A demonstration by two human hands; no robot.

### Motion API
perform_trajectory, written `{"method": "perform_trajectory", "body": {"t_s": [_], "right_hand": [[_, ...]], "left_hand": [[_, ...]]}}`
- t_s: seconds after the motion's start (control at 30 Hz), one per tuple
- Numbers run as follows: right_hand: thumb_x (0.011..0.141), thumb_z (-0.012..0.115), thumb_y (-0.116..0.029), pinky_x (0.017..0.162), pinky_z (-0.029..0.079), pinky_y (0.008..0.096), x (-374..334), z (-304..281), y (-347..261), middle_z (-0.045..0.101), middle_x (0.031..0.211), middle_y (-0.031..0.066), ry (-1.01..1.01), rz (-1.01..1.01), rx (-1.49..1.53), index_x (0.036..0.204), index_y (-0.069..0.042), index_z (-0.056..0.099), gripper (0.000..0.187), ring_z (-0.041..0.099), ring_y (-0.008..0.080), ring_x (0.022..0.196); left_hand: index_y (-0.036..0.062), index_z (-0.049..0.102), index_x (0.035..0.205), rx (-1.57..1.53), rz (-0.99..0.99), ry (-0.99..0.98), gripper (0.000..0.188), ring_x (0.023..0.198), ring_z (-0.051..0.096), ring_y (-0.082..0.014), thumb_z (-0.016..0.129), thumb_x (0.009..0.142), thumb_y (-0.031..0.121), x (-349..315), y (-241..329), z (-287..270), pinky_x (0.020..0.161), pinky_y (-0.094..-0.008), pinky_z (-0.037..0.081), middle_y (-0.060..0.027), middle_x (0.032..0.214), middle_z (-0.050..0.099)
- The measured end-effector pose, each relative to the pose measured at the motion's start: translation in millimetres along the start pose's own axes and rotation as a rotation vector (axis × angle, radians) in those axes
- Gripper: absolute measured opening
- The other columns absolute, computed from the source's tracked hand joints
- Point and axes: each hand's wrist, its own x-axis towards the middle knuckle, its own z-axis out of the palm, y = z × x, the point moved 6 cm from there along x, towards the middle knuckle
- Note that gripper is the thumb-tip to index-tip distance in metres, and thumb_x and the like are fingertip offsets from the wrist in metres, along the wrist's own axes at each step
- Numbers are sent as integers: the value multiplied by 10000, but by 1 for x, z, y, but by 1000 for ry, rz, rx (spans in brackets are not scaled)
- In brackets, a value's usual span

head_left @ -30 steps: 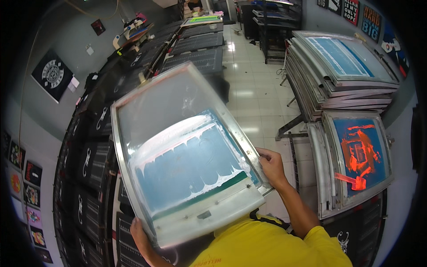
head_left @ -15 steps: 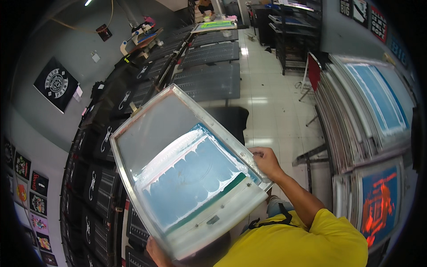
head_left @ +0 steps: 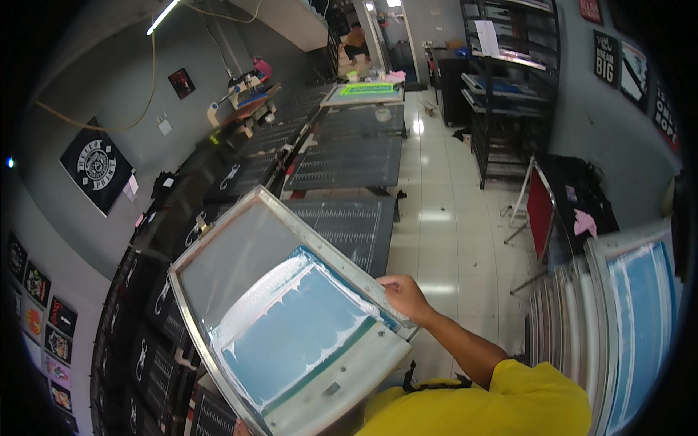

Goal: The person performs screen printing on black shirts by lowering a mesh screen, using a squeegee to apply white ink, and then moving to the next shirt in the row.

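Observation:
A screen printing frame (head_left: pixel 218 229) is held up, tilted, in front of my body. Its mesh is grey toward the far end, with a blue coated area (head_left: pixel 291 334) edged by white ink. Across the near end lies a wide pale squeegee (head_left: pixel 342 389) with a green blade against the mesh. My right hand (head_left: pixel 406 298) is closed round the right side rail of the frame. At the lower edge of the view, a sliver of my left hand (head_left: pixel 241 429) shows against the frame's near left corner; most of it is hidden.
Rows of dark printing boards (head_left: pixel 345 161) run along the left and ahead, one bearing a screen with bright green (head_left: pixel 367 89). A stack of screens (head_left: pixel 640 320) leans at right, by a red folding panel (head_left: pixel 539 207) and a black rack (head_left: pixel 502 94). Far off, a person (head_left: pixel 356 42) crouches.
My view has lifted and moved ahead along the aisle. The held frame now sits lower in view, my left hand has nearly left the picture, and the stacked screens have slid down at right.

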Motion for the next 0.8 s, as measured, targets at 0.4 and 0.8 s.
{"method": "perform_trajectory", "body": {"t_s": [0.4,0.8], "right_hand": [[840,468,0,792,495,282,240,-111,20,711,967,170,67,-100,-84,1091,44,664,321,680,199,874],[864,443,32,818,483,253,447,-275,13,688,1008,116,101,-44,-49,1159,73,623,348,629,140,894]], "left_hand": [[-82,618,1149,72,55,104,326,850,602,-250,456,927,95,127,64,229,774,-341,503,-190,991,665],[-43,629,1151,226,148,-26,319,893,622,-244,533,934,171,204,248,475,809,-362,501,-178,1008,672]]}}
